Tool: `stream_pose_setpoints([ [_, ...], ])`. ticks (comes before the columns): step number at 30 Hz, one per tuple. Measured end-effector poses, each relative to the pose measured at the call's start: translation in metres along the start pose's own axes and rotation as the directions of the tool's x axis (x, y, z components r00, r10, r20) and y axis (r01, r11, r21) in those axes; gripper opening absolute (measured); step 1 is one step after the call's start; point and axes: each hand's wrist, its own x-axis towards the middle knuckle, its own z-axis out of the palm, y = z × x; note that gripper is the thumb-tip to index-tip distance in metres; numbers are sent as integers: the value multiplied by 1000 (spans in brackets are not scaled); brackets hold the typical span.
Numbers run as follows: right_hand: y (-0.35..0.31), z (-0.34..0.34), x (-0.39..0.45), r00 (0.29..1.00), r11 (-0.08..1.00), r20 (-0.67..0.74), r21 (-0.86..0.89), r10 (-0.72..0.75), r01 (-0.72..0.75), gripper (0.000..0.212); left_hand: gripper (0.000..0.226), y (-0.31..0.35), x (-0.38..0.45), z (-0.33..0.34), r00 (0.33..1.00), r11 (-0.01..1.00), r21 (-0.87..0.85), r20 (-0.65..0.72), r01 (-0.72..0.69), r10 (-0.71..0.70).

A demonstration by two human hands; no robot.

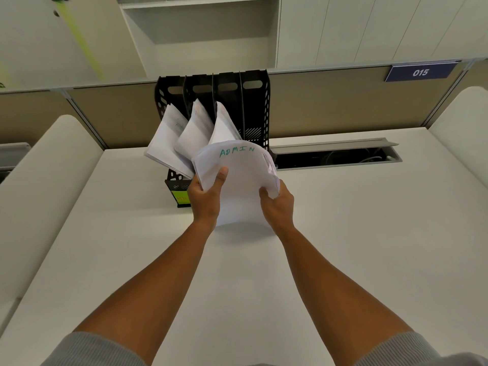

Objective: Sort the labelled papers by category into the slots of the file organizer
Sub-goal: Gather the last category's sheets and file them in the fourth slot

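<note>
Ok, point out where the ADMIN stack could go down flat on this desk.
Bare desk lies right of the right hand, below the cable trough; more lies left of the left hand. It is crowded at the file organizer, where papers fan out beside the ADMIN stack.

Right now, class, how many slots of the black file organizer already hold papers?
3. The leftmost slot's papers, the second slot's and the third slot's lean forward out of the file organizer. The rightmost slot looks empty, though its lower part is hidden behind the ADMIN papers.
</note>
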Motion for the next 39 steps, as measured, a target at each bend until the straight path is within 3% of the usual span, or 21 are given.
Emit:
stream_pose_setpoints([
  [6, -7, -2, -4, 1000, 999, 0, 43, -2, 2, 18, 45, 17, 7, 12, 991, 991, -117, -118, -70, 56],
  [17, -20, -3, -1, 1000, 994, -5, 106, -12, 12, 17, 44, 36, 23, 23, 971, 994, -111, -236, 1, -27],
  [22, -18, -3, 1, 1000, 995, 1, 102, 19, -19, 19, 55, 35, 23, 18, 990, 990, -141, -139, 16, -36],
  [25, -17, -4, 4, 998, 992, -17, 112, 66, -64, 27, 38, 25, 20, 9, 994, 996, -40, 67, -79, 82],
  [27, -19, -4, 8, 995, 988, -27, 124, 94, -90, 29, 42, 14, 17, 1, 982, 988, 89, 153, -128, 113],
  [29, -23, -4, 11, 995, 985, -30, 144, 98, -93, 29, 51, 3, 14, -6, 983, 957, 252, 145, -143, 108],
  [31, -27, -4, 13, 995, 984, -29, 159, 91, -85, 30, 46, -7, 12, -11, 989, 936, 330, 120, -121, 85],
  [36, -28, -1, 14, 997, 990, -16, 124, 77, -74, 31, 31, -18, 7, -13, 995, 949, 304, 86, -81, 58],
  [39, -16, -1, 9, 995, 994, 27, 51, 97, -98, 30, 34, -29, 4, -19, 996, 939, 344, 90, -27, -5],
])
